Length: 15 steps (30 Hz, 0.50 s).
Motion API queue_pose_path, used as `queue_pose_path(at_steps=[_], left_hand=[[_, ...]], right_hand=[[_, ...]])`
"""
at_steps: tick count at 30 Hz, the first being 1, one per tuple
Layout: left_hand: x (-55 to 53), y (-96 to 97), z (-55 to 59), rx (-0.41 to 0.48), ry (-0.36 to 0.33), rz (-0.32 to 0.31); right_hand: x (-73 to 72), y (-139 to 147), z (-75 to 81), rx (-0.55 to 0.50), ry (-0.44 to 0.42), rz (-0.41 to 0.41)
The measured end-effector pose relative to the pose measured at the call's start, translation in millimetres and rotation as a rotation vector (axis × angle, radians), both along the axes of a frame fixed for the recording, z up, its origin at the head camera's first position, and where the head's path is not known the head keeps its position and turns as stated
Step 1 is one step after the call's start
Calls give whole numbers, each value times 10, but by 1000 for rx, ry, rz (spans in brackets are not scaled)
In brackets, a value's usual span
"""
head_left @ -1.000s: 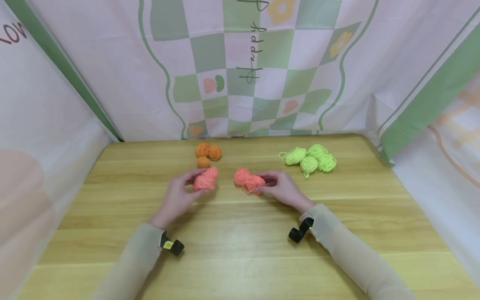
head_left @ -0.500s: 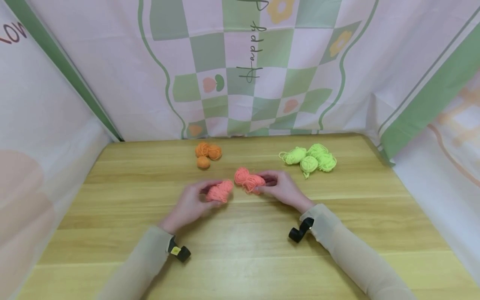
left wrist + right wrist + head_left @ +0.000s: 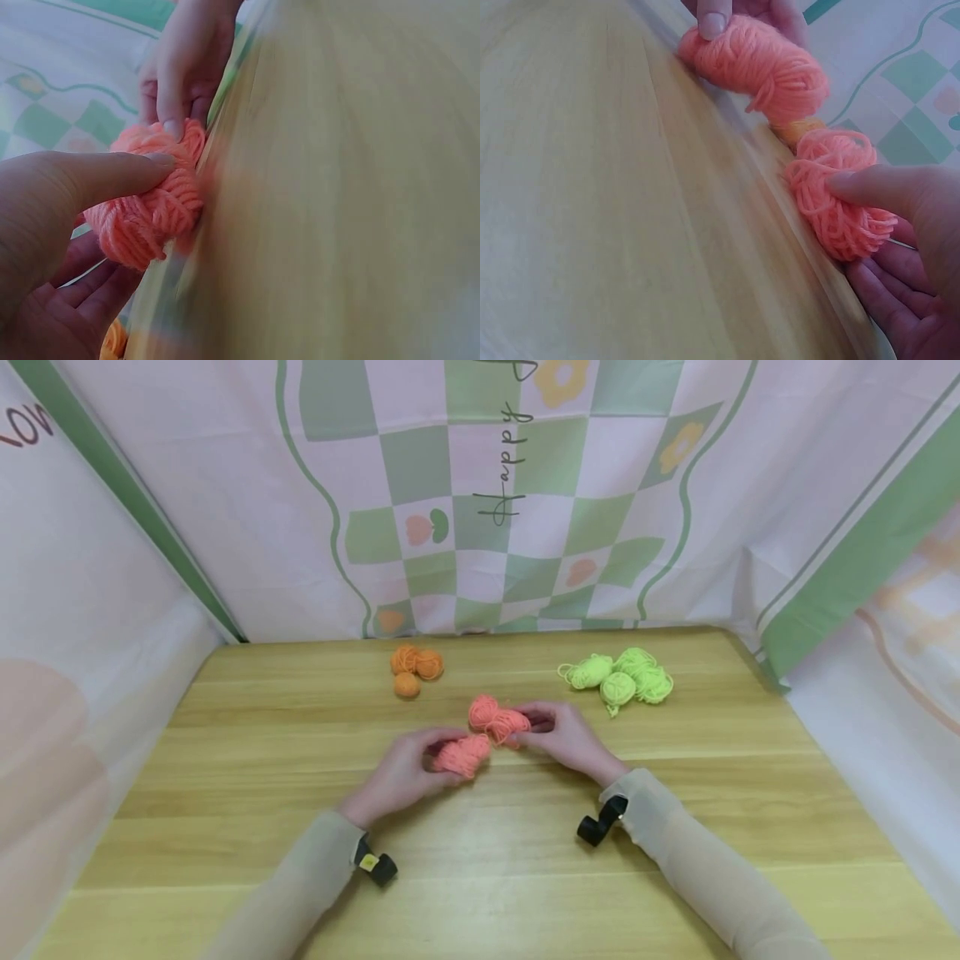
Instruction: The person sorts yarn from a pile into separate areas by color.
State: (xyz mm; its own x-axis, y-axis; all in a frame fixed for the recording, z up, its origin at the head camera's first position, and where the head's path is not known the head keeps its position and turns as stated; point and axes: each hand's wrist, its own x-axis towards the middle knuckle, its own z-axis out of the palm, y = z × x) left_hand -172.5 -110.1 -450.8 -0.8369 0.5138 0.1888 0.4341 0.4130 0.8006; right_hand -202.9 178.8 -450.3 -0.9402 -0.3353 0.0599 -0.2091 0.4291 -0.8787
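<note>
My left hand (image 3: 405, 772) grips a coral-pink yarn ball (image 3: 462, 756) between thumb and fingers, near the middle of the table. In the left wrist view the thumb lies across the strands of this yarn ball (image 3: 150, 214). Just to the right and slightly farther back, my right hand (image 3: 562, 737) pinches a second coral yarn ball (image 3: 510, 725), its thumb pressed on the loops in the right wrist view. A third, rounder coral ball (image 3: 483, 712) sits against that one on its far left side. The left hand's ball comes right up to the near side of this pair.
Several orange yarn balls (image 3: 417, 665) lie in a cluster at the back, left of centre. Several lime-green yarn balls (image 3: 622, 677) are grouped at the back right, one with a loose strand. A patterned cloth (image 3: 517, 585) hangs behind the wooden table (image 3: 480, 877).
My left hand has carried its coral yarn ball rightward and toward me, from beside the orange cluster to the other coral balls. The right hand has stayed in place.
</note>
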Motion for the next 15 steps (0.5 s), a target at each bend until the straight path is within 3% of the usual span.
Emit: queue_pose_path(at_steps=[7, 15], left_hand=[[-14, 122, -9, -3, 7, -31], [-18, 182, 22, -11, -26, -20]], right_hand=[[-27, 23, -48, 3, -4, -1], [-15, 24, -37, 0, -8, -4]])
